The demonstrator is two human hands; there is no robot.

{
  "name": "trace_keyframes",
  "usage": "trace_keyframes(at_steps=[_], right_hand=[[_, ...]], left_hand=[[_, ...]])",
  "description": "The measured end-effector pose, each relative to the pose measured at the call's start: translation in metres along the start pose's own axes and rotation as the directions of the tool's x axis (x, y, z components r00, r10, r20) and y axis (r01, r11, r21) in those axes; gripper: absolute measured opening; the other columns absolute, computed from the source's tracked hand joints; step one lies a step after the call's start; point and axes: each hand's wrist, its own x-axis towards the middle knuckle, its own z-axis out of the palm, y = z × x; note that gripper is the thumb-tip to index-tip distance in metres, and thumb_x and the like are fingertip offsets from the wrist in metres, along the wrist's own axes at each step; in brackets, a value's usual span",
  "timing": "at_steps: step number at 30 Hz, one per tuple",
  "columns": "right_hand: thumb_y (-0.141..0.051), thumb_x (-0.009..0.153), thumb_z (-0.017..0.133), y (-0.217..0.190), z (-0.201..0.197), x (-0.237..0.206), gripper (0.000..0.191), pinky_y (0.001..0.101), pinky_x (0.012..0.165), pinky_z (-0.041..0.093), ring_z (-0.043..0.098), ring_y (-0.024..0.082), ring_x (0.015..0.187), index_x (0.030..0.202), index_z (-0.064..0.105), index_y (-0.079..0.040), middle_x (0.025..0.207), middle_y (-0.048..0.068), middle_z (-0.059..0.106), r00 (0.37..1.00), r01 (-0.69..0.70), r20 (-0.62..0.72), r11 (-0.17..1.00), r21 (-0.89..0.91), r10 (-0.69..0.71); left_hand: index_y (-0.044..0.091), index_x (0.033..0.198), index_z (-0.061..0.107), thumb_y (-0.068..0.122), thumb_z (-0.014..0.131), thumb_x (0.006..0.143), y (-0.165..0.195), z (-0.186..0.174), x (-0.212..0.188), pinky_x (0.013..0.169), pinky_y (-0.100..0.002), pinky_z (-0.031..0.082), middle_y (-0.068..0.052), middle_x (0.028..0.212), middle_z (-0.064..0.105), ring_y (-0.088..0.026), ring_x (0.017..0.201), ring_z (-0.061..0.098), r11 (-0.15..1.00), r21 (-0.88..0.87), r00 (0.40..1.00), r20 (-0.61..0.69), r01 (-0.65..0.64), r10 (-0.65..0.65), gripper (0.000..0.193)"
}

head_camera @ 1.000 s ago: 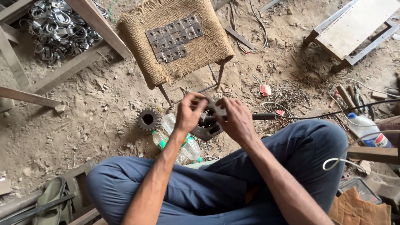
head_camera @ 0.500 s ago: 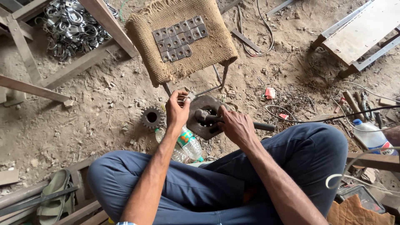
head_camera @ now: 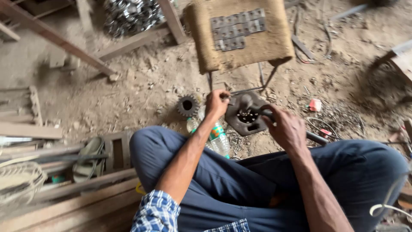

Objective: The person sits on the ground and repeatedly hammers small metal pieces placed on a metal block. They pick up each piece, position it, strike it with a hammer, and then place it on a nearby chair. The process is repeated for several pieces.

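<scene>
We note a plastic bottle (head_camera: 218, 138) lying nearest us, just left of the dark metal plate (head_camera: 249, 115) on the dirt floor. The right hand (head_camera: 286, 129) is closed around a rod (head_camera: 315, 137) at the plate's right edge. The left hand (head_camera: 216, 103) is pinched shut at the plate's left edge; what it grips we cannot tell. A gear (head_camera: 188, 105) sits left of the plate, beyond the bottle. Behind the plate stands a stool (head_camera: 240, 38) topped with sacking and small flat metal pieces (head_camera: 238, 30).
</scene>
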Motion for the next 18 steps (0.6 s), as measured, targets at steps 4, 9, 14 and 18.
trace_keyframes(at_steps=[4, 9, 14, 18], right_hand=[[-0.037, 0.103, 0.062, -0.005, 0.006, 0.007, 0.038, 0.0381, 0.042, 0.043, 0.058, 0.02, 0.05, 0.14, 0.063, -0.027, 0.079, 0.007, 0.07, 0.999, -0.029, -0.022, 0.997, -0.069, 0.028], [-0.025, 0.106, 0.057, -0.012, 0.02, 0.01, 0.046, 0.0368, 0.047, 0.046, 0.057, 0.02, 0.055, 0.151, 0.055, -0.028, 0.088, 0.009, 0.068, 0.997, 0.061, -0.042, 0.996, -0.06, -0.064], [-0.015, 0.106, 0.055, -0.024, 0.025, 0.008, 0.049, 0.0383, 0.053, 0.049, 0.061, 0.021, 0.063, 0.152, 0.054, -0.031, 0.096, 0.008, 0.068, 0.973, 0.212, -0.091, 0.977, -0.027, -0.213], [-0.012, 0.106, 0.055, -0.034, 0.028, 0.008, 0.053, 0.0389, 0.055, 0.05, 0.061, 0.021, 0.065, 0.155, 0.051, -0.031, 0.095, 0.008, 0.067, 0.955, 0.279, -0.11, 0.96, 0.02, -0.275]], left_hand=[[0.012, 0.098, 0.076, 0.003, 0.08, 0.08, 0.008, -0.003, 0.001, 0.073, -0.035, 0.058, -0.002, 0.093, 0.077, -0.02, 0.083, 0.075, 0.984, 0.052, 0.982, 0.076, 0.172, -0.176, 0.021], [0.013, 0.091, 0.073, 0.01, 0.077, 0.085, 0.013, -0.011, 0.002, 0.063, -0.035, 0.055, -0.002, 0.092, 0.079, -0.018, 0.073, 0.074, 0.982, 0.05, 0.982, 0.028, 0.183, -0.184, 0.007], [0.011, 0.083, 0.065, 0.037, 0.054, 0.104, 0.008, -0.014, 0.01, 0.04, -0.033, 0.046, -0.009, 0.077, 0.074, -0.013, 0.053, 0.067, 0.959, -0.054, 0.961, 0.034, 0.277, -0.275, 0.035], [0.008, 0.078, 0.066, 0.051, 0.037, 0.107, 0.004, -0.011, 0.013, 0.036, -0.031, 0.036, -0.004, 0.061, 0.063, -0.013, 0.042, 0.05, 0.96, -0.004, 0.96, -0.028, 0.279, -0.279, 0.059]])
